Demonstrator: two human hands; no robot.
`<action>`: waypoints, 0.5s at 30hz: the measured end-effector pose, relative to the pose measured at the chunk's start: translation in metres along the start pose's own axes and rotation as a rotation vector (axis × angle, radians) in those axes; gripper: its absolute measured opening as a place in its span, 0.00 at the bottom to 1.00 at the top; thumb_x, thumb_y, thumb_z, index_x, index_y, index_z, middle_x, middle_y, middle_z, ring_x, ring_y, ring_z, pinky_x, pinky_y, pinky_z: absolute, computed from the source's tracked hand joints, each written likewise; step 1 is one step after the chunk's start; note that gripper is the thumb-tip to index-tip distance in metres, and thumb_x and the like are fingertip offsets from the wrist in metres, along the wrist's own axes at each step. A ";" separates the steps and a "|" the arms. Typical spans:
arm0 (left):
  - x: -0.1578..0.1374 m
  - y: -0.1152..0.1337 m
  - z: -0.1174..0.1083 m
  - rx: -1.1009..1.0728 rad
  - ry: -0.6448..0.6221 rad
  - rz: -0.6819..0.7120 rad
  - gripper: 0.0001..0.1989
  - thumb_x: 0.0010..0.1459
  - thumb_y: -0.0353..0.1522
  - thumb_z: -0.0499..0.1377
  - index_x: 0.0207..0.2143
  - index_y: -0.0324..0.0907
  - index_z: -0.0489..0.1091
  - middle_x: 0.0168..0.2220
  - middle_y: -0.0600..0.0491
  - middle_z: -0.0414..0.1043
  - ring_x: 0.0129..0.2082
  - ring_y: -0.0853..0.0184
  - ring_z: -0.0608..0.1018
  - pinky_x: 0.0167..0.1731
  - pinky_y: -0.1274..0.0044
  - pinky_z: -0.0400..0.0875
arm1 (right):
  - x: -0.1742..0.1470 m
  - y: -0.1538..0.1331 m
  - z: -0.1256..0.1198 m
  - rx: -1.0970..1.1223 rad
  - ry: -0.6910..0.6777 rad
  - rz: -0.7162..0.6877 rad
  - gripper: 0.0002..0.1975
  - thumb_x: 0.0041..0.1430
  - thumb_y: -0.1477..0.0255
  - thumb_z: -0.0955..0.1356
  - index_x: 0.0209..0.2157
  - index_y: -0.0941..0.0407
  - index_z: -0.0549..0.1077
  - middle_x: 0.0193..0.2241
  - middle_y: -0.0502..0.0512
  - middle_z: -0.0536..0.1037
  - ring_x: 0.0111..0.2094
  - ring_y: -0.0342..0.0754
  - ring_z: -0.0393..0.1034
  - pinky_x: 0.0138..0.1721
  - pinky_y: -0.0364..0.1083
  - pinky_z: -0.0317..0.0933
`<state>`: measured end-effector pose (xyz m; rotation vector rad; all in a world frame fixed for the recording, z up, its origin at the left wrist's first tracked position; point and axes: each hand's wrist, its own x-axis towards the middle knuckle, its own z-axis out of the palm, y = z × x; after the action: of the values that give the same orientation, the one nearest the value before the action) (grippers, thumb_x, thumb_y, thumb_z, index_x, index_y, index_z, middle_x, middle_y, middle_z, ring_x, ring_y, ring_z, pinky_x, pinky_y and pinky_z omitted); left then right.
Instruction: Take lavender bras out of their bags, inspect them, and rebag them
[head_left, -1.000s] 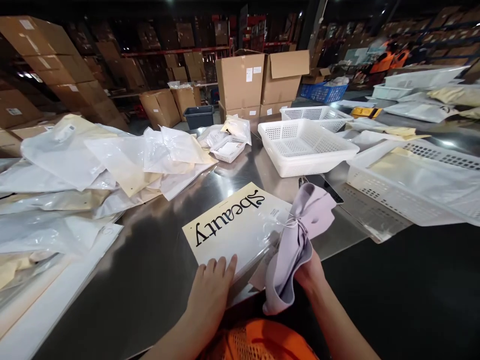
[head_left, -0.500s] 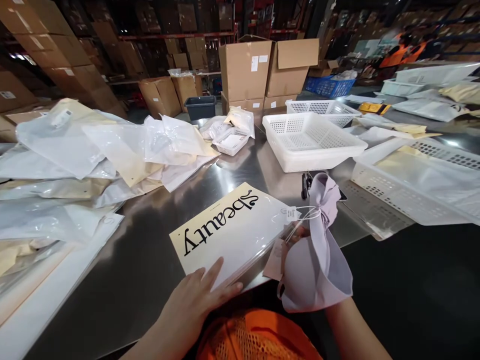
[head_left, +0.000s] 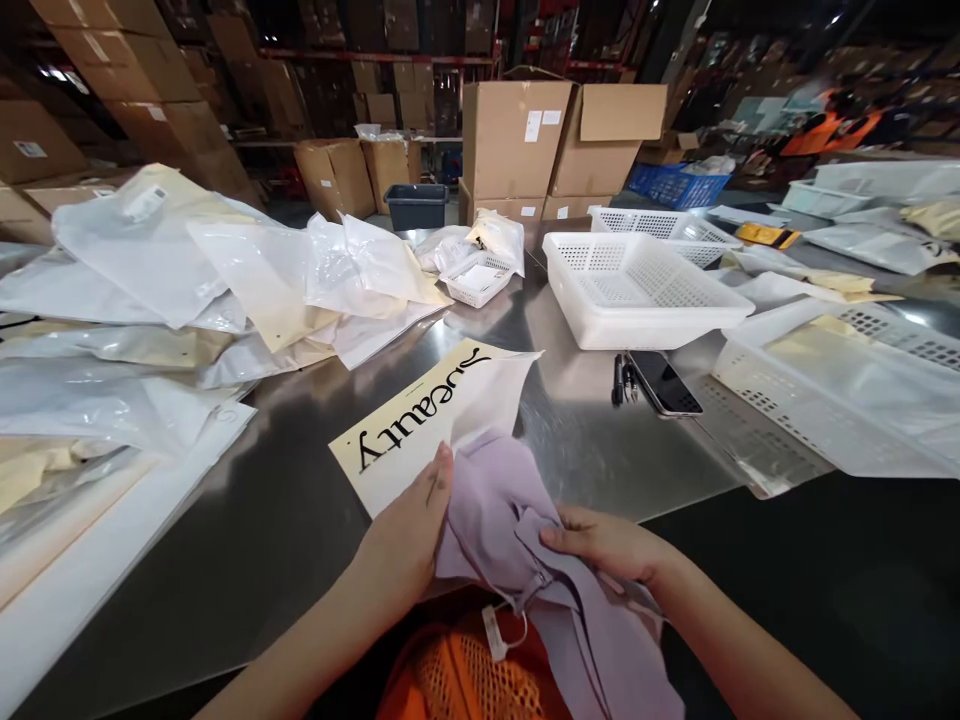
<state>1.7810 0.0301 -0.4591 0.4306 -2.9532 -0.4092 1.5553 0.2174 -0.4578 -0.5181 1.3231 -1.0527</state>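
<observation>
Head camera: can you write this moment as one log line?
left hand: on lilac garment | right hand: gripping garment | printed bag: flat on steel table

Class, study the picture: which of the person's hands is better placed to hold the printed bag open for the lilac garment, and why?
Probably the left hand: it rests at the printed bag's near edge, beside the lilac garment. The right hand grips the garment farther from the bag.

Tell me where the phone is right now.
In the head view, the phone lies face-up on the steel table, right of centre, beside the pens and just in front of the white basket.
</observation>
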 end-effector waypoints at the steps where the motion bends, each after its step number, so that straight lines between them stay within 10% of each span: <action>1: 0.001 -0.002 0.003 0.022 0.021 0.029 0.45 0.55 0.17 0.44 0.70 0.35 0.22 0.70 0.37 0.43 0.67 0.56 0.57 0.59 0.65 0.67 | 0.001 -0.003 0.003 0.005 -0.025 0.033 0.16 0.51 0.64 0.76 0.39 0.60 0.81 0.38 0.58 0.82 0.39 0.50 0.77 0.43 0.45 0.70; 7: -0.005 0.005 0.003 0.231 -0.166 0.261 0.43 0.49 0.13 0.42 0.69 0.34 0.45 0.70 0.44 0.46 0.68 0.55 0.53 0.64 0.61 0.58 | 0.018 -0.013 0.012 0.358 0.188 0.014 0.15 0.53 0.65 0.75 0.40 0.60 0.78 0.33 0.59 0.83 0.32 0.51 0.79 0.37 0.48 0.74; 15: -0.017 0.012 0.016 0.092 -0.038 0.291 0.52 0.45 0.13 0.41 0.67 0.38 0.13 0.70 0.42 0.42 0.69 0.58 0.45 0.64 0.59 0.59 | 0.043 -0.015 0.027 0.526 0.391 -0.010 0.12 0.51 0.76 0.75 0.38 0.58 0.74 0.29 0.56 0.82 0.27 0.50 0.77 0.30 0.48 0.74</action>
<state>1.7911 0.0499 -0.4730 -0.0010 -3.0147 -0.2501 1.5722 0.1676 -0.4623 0.0832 1.3034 -1.4992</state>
